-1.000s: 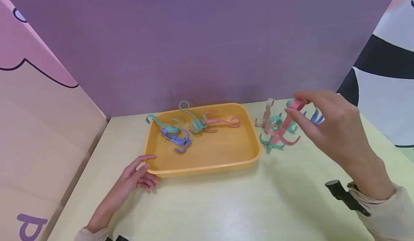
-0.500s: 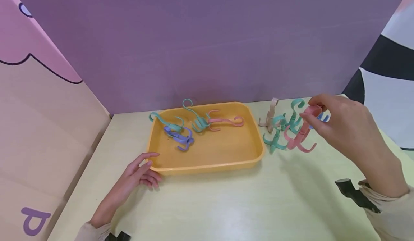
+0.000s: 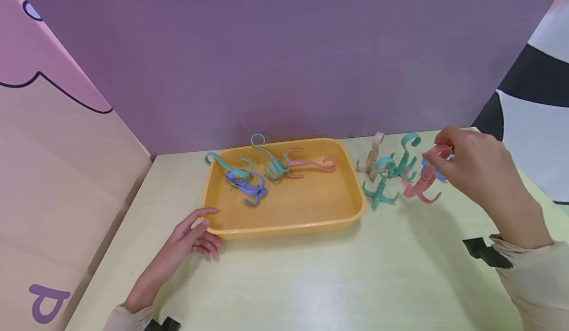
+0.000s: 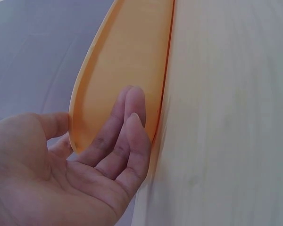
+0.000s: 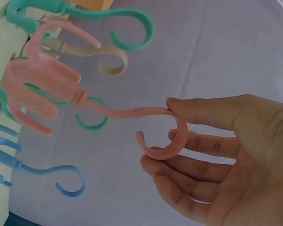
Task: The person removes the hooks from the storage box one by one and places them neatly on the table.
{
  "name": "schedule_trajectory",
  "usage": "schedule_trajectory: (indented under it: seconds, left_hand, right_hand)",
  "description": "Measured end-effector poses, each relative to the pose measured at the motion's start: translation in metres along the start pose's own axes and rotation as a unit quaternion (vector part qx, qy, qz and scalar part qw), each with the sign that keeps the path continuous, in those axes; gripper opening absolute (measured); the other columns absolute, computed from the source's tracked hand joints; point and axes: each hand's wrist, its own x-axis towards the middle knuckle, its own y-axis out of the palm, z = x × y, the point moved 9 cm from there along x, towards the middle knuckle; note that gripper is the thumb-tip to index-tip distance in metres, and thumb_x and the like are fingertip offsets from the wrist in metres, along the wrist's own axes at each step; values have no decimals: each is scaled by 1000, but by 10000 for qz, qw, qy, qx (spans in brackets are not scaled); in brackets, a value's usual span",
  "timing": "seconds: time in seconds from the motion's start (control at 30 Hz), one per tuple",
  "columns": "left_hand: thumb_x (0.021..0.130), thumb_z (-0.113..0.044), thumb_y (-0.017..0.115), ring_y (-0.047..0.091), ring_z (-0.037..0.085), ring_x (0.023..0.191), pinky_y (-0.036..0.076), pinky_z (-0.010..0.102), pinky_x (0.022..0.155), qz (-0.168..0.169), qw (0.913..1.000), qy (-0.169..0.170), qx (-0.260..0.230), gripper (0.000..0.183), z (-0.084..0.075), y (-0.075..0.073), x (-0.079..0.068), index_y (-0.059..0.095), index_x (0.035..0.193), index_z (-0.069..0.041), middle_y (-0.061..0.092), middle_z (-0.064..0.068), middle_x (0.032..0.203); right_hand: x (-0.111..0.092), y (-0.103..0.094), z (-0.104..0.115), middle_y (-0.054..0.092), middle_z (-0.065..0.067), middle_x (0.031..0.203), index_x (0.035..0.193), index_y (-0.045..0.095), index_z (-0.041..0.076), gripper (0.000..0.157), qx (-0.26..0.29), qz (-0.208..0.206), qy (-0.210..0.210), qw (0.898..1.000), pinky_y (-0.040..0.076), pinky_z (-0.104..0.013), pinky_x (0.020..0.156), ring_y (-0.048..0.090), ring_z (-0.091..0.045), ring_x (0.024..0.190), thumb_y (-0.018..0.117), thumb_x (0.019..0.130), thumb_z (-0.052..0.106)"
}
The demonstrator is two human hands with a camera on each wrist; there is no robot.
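Note:
My right hand [image 3: 482, 173] pinches a pink multi-claw hanging hook [image 3: 418, 186] by its curved top, between thumb and fingers. The hook is upright, its prongs low over the table at the right. In the right wrist view a blue claw hook [image 5: 4, 157] stands beside it; from the head it is mostly hidden behind my hand. Two teal claw hooks, one in front [image 3: 380, 192] and one behind, stand just left of the pink one, near a beige claw hook [image 3: 372, 159]. My left hand [image 3: 188, 239] holds the rim of a yellow tray [image 3: 302, 207] at its front-left corner.
Inside the tray lie two teal hooks, a purple hook [image 3: 249, 187] and another pink hook [image 3: 311, 164]. A purple backdrop [image 3: 284, 64] rises behind the table [image 3: 284, 281], with printed panels at both sides.
My right hand has carried the pink hook to the right and lowered it, away from the front teal hook. The left hand has stayed at the tray corner.

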Motion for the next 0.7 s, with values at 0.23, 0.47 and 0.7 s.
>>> schedule_trajectory:
  seconds: [0.23, 0.47, 0.7]
  left_hand:
    - [109, -34, 39, 70, 40, 78, 59, 39, 68, -7, 10000, -36, -6, 46, -1, 0, 0, 37, 148, -8, 71, 27, 97]
    - [110, -34, 38, 70, 40, 78, 59, 40, 69, 1, 10000, -11, 39, 46, -2, 1, 0, 37, 148, -8, 71, 26, 96]
    - [110, -33, 38, 70, 40, 78, 59, 39, 68, -15, 10000, -49, 70, 45, -1, 1, 0, 37, 148, -9, 71, 27, 97]
  right_hand:
    - [3, 21, -17, 68, -10, 78, 91, 66, 2, 13, 153, 192, 67, 9997, 43, -42, 57, 61, -30, 73, 70, 87, 14]
    - [4, 42, -23, 68, -14, 83, 94, 66, -1, 15, 158, 814, 209, 9963, 50, -51, 58, 62, -32, 71, 69, 86, 11]
    - [4, 48, -21, 68, -15, 82, 97, 65, -4, 21, 143, 1054, 200, 9941, 51, -53, 60, 62, -33, 71, 74, 84, 11]
